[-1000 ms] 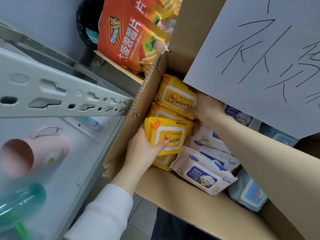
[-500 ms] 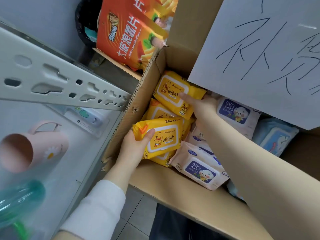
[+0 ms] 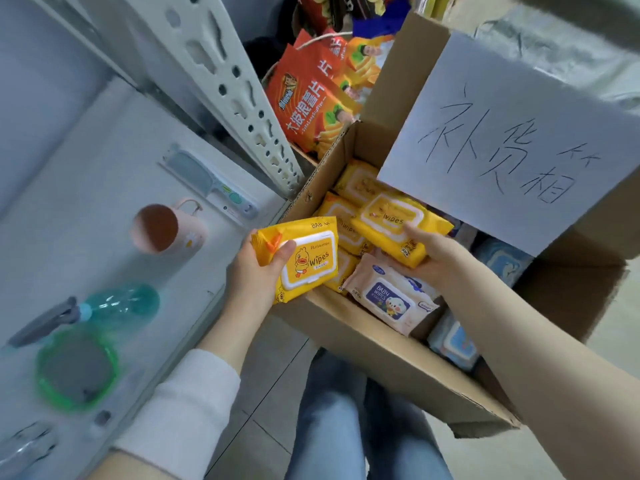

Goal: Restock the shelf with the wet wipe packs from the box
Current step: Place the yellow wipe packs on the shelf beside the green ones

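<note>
Shelf [image 3: 114, 188] centre bare; cup [image 3: 166, 230], bottle [image 3: 117, 306] flank.

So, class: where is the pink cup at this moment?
In the head view the pink cup lies on its side on the white shelf, left of the cardboard box, beyond the green bottle.

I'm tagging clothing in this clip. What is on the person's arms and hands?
Both hands are bare: no gloves, rings or watch show. The left hand comes out of a white ribbed cuff with a tan outer sleeve behind it. The right hand comes out of a plain tan sleeve that reaches the wrist.
</note>
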